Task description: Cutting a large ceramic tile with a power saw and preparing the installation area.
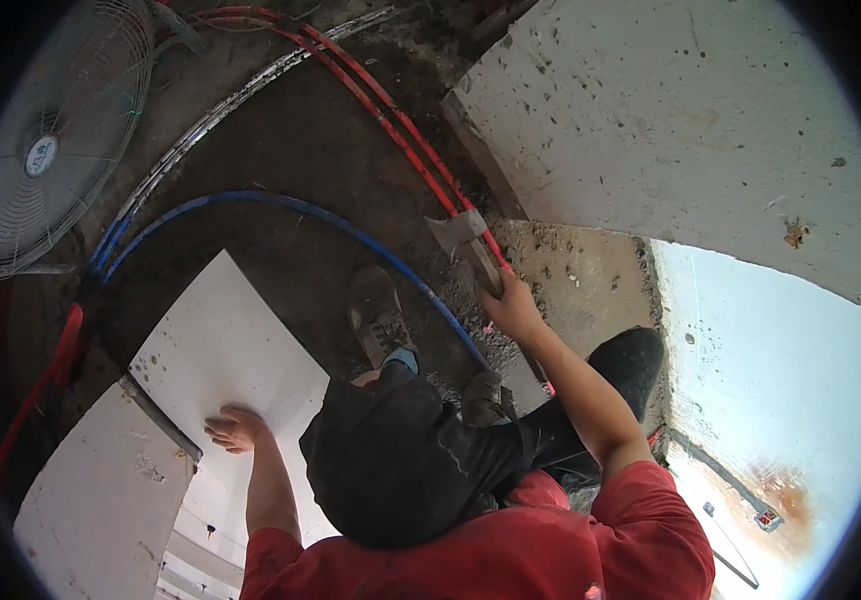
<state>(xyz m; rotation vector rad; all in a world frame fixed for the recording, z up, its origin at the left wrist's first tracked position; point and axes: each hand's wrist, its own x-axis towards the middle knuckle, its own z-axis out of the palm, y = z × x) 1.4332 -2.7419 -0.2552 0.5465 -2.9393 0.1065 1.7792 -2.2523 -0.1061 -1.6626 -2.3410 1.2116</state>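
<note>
My right hand (512,308) is closed around the wooden handle of a hatchet (463,230). Its grey metal head points away from me, over the red conduits (420,150) at the foot of the wall. My left hand (237,430) rests with its fingers stretched out against a smooth white wall surface (225,340) on my left. Below me are my dark trousers and shoes, with one shoe (378,312) on the dark floor. Part of the hatchet's handle is hidden by my right hand and forearm.
A wire-caged fan (50,190) stands at the far left. Blue conduit (320,210) curves across the rough floor toward my feet. Loose rubble (498,350) lies near the right wall's base. A speckled wall (670,130) rises ahead right; a wall box (768,520) sits lower right.
</note>
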